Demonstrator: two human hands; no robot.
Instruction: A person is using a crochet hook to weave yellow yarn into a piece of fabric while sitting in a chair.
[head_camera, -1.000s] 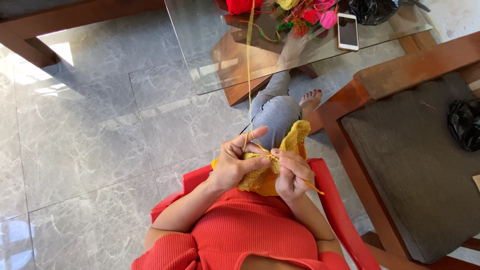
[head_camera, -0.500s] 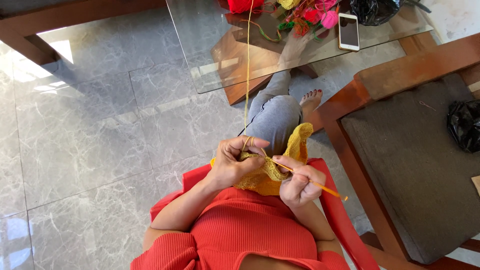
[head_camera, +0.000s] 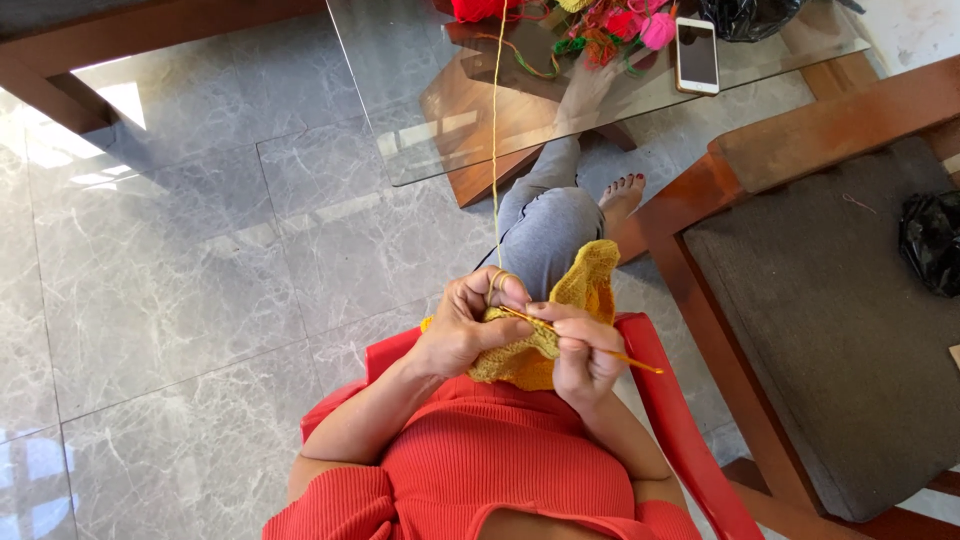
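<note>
Mustard-yellow knit piece (head_camera: 560, 340) lies in the lap, bunched between both hands, upper corner standing up against the grey-clad knee (head_camera: 545, 225).

Left hand (head_camera: 465, 330): closed on the left edge of the piece, thumb across the fabric. Yarn (head_camera: 494, 150) loops over its raised fingers and runs taut, straight up to the glass counter (head_camera: 420, 110).

Right hand (head_camera: 580, 350): closed in a pinch on 1 thin hook (head_camera: 600, 350). Tip sits at the fabric edge just beside the left fingers; the free end sticks out to the right, past the hand.

Position: piece touches both hands, mostly under and between them, above the red chair (head_camera: 670, 400).

Judgement on the stitch in hand: keep the strand tension even over the left fingers, hold the working edge flat with the thumb, and move the hook in short strokes so the loop does not slip or split.

Elsewhere: phone (head_camera: 697, 55) and coloured yarn bits (head_camera: 620, 25) on the counter, well apart from the hands. Cushioned wooden seat (head_camera: 840, 330) to the right carries 1 black bag (head_camera: 932, 255).
</note>
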